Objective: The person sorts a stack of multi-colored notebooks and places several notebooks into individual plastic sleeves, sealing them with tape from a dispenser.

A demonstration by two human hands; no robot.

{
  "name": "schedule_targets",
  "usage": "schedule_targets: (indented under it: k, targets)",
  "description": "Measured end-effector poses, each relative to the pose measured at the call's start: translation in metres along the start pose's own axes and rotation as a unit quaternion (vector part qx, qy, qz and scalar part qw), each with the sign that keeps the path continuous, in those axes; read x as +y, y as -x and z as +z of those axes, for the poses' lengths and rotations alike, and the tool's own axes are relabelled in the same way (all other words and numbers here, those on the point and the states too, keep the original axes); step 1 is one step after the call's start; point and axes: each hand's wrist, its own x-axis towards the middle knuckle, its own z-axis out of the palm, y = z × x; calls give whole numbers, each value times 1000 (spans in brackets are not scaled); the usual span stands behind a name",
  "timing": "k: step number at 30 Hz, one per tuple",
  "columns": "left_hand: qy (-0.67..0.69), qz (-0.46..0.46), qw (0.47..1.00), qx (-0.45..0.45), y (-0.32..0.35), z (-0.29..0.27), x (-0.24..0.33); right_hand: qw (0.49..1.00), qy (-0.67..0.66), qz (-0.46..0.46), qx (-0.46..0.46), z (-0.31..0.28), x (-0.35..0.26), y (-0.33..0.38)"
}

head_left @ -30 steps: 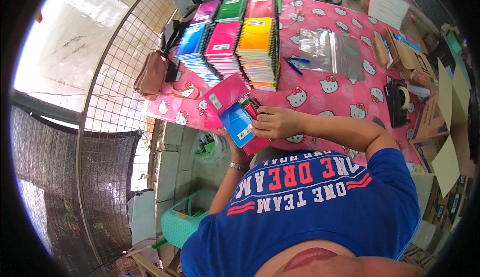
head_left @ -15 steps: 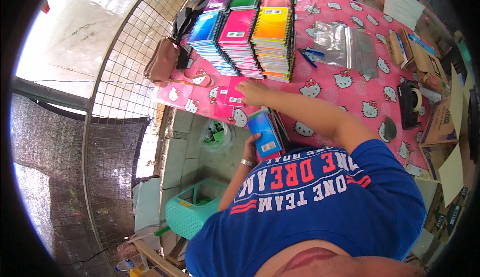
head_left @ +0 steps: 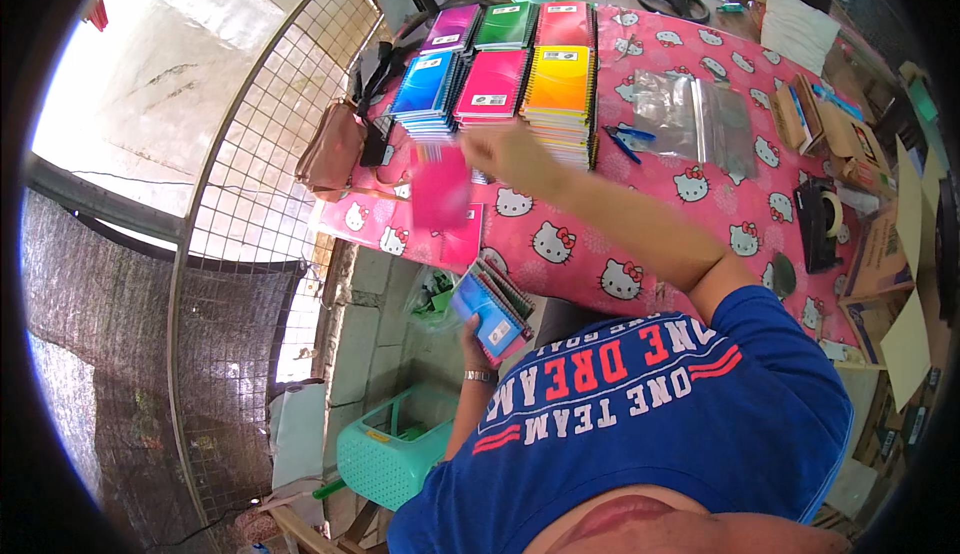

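Observation:
My right hand (head_left: 492, 154) is closed on a pink notebook (head_left: 440, 192), smeared by motion, held up in front of the stacks. Below it another pink notebook (head_left: 464, 238) lies at the table's near edge. My left hand (head_left: 474, 342), a watch on its wrist, grips several spiral notebooks, a blue notebook (head_left: 488, 316) outermost, tilted beside the table edge. Tall stacks of spiral notebooks stand just beyond my right hand: blue (head_left: 424, 84), pink (head_left: 493, 82) and yellow (head_left: 558, 79) in front, purple (head_left: 451, 28), green (head_left: 502, 25) and red (head_left: 564, 23) behind.
Blue-handled pliers (head_left: 628, 142) and clear plastic bags (head_left: 690, 119) lie on the pink tablecloth (head_left: 600, 224). A tape dispenser (head_left: 820, 216) and cardboard boxes (head_left: 880, 244) are at the right. A brown bag (head_left: 332, 152) sits by the wire grille; a green plastic stool (head_left: 392, 454) stands below.
My right hand has lifted a pink notebook off the table from beside the other one. The notebooks in my left hand have shifted left and away from my body, tilting more.

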Motion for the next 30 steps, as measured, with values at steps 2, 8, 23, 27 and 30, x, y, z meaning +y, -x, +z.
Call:
schedule_targets:
  k: [2, 8, 23, 27, 30]
  targets:
    - [-29, 5, 1000, 9, -7, 17, 1, 995, 46, -16, 89, -49, -38, -33]
    - [-60, -6, 996, -62, -27, 55, -6, 915, 387, -63, 98, -81, -49, -135]
    - [-29, -1, 999, -39, -19, 29, -9, 874, 394, -259, -116, 22, 30, -46]
    - [-50, -1, 998, -50, -4, 46, 8, 865, 235, 30, -442, 101, 45, 8]
    - [-69, 23, 997, -18, 4, 32, 12, 900, 225, 41, -371, 146, 102, 59]
